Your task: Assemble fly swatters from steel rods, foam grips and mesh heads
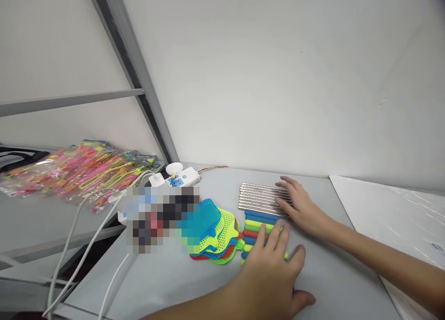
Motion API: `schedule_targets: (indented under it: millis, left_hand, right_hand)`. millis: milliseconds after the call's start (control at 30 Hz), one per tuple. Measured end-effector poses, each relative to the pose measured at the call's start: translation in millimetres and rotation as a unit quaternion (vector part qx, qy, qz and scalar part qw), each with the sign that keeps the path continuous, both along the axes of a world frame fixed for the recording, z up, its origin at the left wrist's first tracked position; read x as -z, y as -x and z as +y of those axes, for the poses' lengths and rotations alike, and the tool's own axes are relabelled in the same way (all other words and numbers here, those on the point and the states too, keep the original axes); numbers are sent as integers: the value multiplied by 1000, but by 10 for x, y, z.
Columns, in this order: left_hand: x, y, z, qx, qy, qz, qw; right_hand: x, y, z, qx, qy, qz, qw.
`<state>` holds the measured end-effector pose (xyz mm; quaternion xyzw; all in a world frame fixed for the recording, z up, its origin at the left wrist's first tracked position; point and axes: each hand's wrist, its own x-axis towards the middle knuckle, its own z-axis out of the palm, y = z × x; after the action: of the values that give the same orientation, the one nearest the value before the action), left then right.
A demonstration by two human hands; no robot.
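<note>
My right hand (301, 208) lies flat, fingers stretched out, on a row of shiny metal rods (259, 198) on the grey table (208, 278). My left hand (274, 269) rests open, fingers spread, over a row of coloured handles (259, 223) in blue, green and red just in front of the rods. To the left of the handles lies a stack of mesh fly-swatter heads (213, 232) in blue, green and red.
A blurred patch (162, 218) lies left of the swatter heads. White cables (86, 246) hang off the table's left edge. A white device (182, 177) sits by the wall. Packs of colourful items (76, 171) lie on a shelf at left. A white sheet (396, 213) is at right.
</note>
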<state>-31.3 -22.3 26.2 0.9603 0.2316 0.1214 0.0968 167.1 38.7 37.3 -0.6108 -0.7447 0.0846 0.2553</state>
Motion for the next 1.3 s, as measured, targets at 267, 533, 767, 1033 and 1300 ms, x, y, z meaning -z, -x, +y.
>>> schedule_targets:
  millis: [267,533,767,1033,1300]
  left_hand:
    - [34,-47,77,3,-53,-14,999]
    - [17,-85,196,-11,-91,-37,995]
    - [10,-104,210,-5,-125,-45,991]
    - [-60,-84,169,48,-174,-48,982]
    - [-206,8,151,132,-184,-51,973]
  right_hand:
    - [-13,156,497,-26,49,-1,998]
    - [-113,204,840,-34,74,-65,995]
    - [-204,248,1072,-49,114,-99,987]
    - [-151,268,1051,-37,89,-141,985]
    - [-200,263,848,-24,-34,-109,993]
